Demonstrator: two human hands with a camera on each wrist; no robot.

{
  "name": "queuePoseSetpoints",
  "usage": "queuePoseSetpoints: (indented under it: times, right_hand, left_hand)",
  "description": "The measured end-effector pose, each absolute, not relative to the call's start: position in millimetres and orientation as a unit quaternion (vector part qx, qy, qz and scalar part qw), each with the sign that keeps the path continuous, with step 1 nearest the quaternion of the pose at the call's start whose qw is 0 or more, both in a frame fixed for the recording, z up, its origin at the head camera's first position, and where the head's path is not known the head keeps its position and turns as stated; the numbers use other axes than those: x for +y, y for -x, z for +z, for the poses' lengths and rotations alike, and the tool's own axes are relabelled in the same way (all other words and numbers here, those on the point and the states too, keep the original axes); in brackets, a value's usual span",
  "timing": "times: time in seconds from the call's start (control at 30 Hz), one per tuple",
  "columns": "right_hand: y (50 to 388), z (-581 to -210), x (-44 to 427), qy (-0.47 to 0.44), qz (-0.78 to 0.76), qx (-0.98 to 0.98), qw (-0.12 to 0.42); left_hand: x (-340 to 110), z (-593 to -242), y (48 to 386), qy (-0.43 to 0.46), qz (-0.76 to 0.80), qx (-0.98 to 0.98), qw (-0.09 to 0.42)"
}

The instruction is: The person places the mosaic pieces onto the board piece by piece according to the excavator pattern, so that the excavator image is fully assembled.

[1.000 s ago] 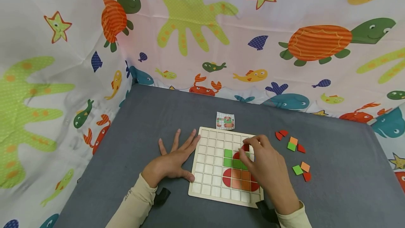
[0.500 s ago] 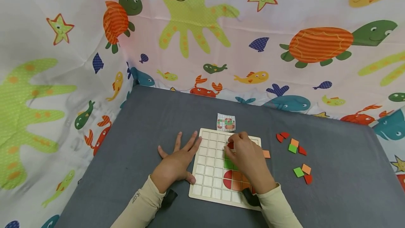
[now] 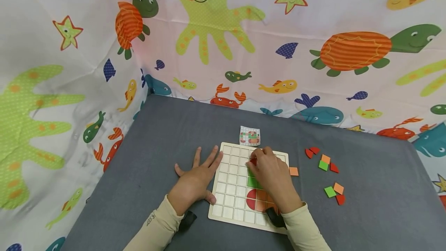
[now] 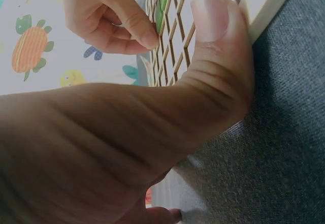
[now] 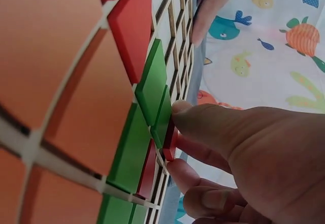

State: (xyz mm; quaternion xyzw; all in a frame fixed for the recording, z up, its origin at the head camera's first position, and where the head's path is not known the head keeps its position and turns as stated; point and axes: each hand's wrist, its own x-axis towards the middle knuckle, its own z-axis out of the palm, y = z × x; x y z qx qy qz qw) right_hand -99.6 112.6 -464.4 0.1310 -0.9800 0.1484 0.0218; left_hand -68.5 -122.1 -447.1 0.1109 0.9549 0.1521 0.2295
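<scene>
A wooden grid board (image 3: 230, 200) lies on the grey cloth, holding green, red and orange pieces. My left hand (image 3: 192, 184) is spread at its left edge, fingertips and thumb touching the rim; the thumb (image 4: 218, 46) lies on the frame in the left wrist view. Over the board's upper part, my right hand (image 3: 273, 177) pinches a red piece (image 5: 171, 141) between thumb and fingers, beside green tiles (image 5: 152, 82) in the right wrist view. That hand covers several cells and pieces in the head view.
A small pattern card (image 3: 249, 136) lies just behind the board. One orange square (image 3: 294, 171) is at the board's right edge. Farther right, loose red, green and orange pieces (image 3: 323, 165) lie in two groups. A printed curtain (image 3: 209, 30) stands behind and at the left.
My right hand has moved left over the board with the red piece, uncovering the orange square at the right edge. The left hand stays at the board's left edge.
</scene>
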Motion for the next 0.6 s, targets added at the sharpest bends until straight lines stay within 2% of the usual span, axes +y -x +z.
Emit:
queuePoseSetpoints:
  times: [0.6]
  right_hand:
    - [97.0,-466.2,120.7,-0.162,0.166,-0.972,0.044]
  left_hand:
    - [-120.8,-445.4,68.9,-0.109,0.151,0.953,0.239]
